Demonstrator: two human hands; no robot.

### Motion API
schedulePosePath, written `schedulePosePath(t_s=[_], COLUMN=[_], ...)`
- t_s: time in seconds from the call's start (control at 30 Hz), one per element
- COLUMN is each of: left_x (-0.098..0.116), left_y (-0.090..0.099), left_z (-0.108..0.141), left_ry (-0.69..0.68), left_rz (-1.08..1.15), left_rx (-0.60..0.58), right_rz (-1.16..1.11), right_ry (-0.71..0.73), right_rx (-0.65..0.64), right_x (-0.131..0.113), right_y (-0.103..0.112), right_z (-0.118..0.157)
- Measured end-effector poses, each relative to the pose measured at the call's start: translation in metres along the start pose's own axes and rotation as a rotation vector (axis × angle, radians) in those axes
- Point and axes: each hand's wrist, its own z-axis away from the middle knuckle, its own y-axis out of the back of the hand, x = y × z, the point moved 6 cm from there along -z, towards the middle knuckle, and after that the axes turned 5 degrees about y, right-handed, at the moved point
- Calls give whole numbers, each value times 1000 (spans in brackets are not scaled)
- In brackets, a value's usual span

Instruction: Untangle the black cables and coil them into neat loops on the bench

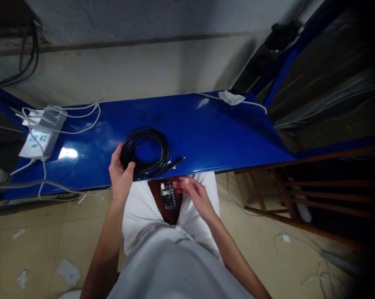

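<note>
A coil of black cable [167, 151] lies on the blue tabletop [212, 133] near its front edge, its plug end pointing right. My left hand [121, 168] grips the coil's left side, thumb over the top and fingers around the outside. Below the table edge, a phone [167, 195] with a lit screen rests on a reddish-brown seat between my legs. My right hand [192, 189] is beside the phone with its fingers stretched toward it; whether they touch it I cannot tell. Several small dark loops, perhaps ties [154, 117], lie behind the coil.
On the table's left stands a white power strip [47, 135] with plugs and trailing white cords. At the back right are a crumpled white wrapper [231, 98] and a dark upright object [258, 62]. A wooden rack [299, 195] stands lower right. Scraps [68, 272] litter the floor.
</note>
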Motion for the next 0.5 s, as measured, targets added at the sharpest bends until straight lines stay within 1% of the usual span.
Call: schedulePosePath(t_s=[0.1,0.17,0.27,0.37,0.43,0.5], left_x=[10,15,22,31,37,43], left_y=[-26,-41,-58,-71,-79,-91], left_z=[10,14,18,19,16,9], left_ry=[-29,-32,-45,-47,-30,-25], left_rz=[37,77,117,88,64,55], left_rx=[-26,-37,-61,-58,-54,-82], right_rz=[-35,-26,-17,3,19,38], right_ry=[-48,-66,-26,16,28,40], right_rx=[-125,-152,-89,-30,-18,3], right_x=[-27,-39,-56,-69,-76,-82], right_y=[-15,-18,-14,-7,-2,6], right_z=[-3,-3,-3,-8,-14,-23])
